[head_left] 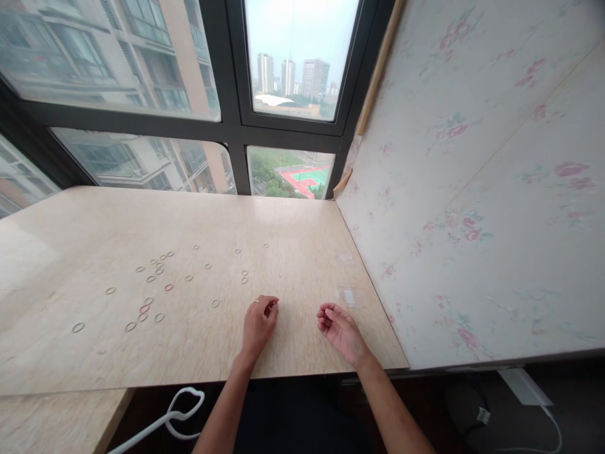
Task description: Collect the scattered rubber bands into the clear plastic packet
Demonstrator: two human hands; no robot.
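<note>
My left hand (259,323) is over the stone-topped sill, fingers curled and thumb close to the fingertips, with a ring on one finger. Anything it pinches is too small or hidden to make out. To its right, my right hand (341,329) is turned partly palm up with its fingers bent together; I cannot make out anything in them. Several thin small rings lie scattered to the left, among them a greenish ring (216,299) nearest my left hand, a reddish ring (169,284) and a dark ring (78,324). A clear plastic bag (357,296) lies just beyond my right hand.
The pale marble sill (293,252) ends at a dark window frame (283,133) ahead and a flowered wall (454,189) on the right. A small clear plastic scrap (346,258) lies near the wall. Below the front edge hangs a white tube (155,424).
</note>
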